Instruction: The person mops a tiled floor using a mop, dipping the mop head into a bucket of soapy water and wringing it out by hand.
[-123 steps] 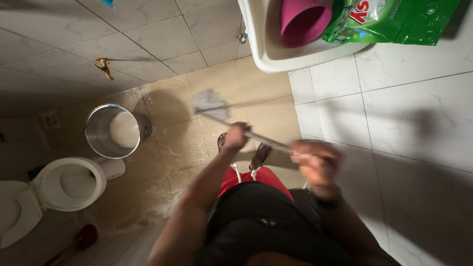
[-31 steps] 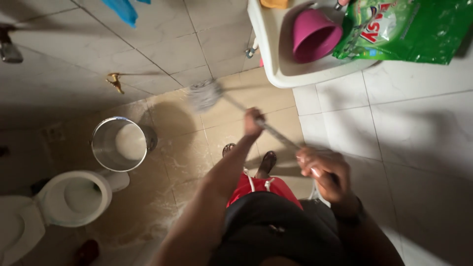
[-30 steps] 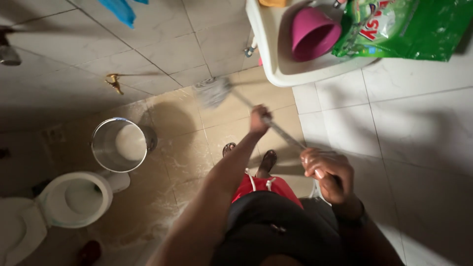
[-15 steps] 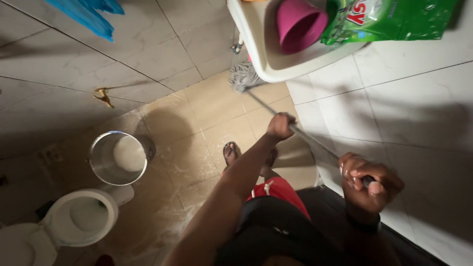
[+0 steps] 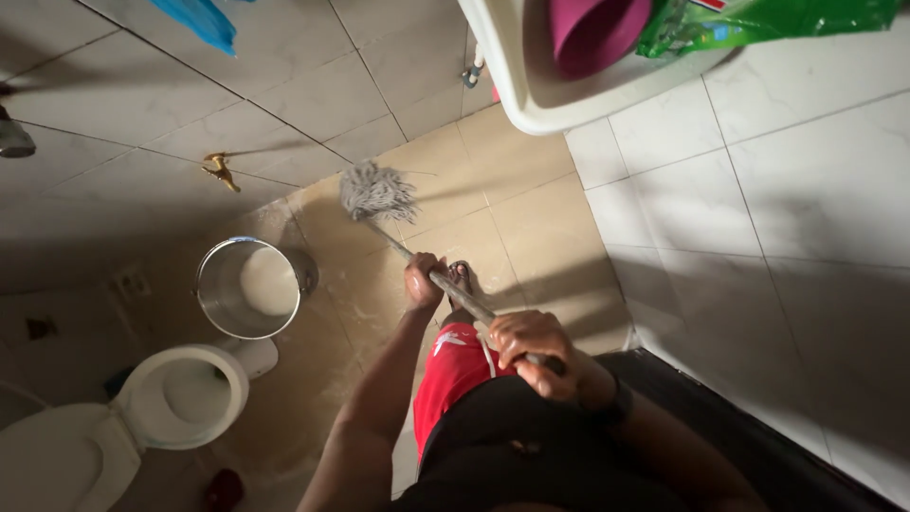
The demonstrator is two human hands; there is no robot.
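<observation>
Two hands: both closed round the mop handle (image 5: 455, 289).
Left hand (image 5: 424, 282): lower, nearer the mop head (image 5: 376, 192).
Right hand (image 5: 533, 343): upper end.
Axis: slanting away toward the wall, head on the floor (image 5: 531, 218).

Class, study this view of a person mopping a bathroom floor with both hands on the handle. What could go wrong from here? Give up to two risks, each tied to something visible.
1. The tan floor shows pale streaks that look wet, and the foot wears an open sandal, so a slip seems possible.
2. The metal bucket stands close to the mop head; a wide sweep by the left hand and right hand might knock it.
</observation>
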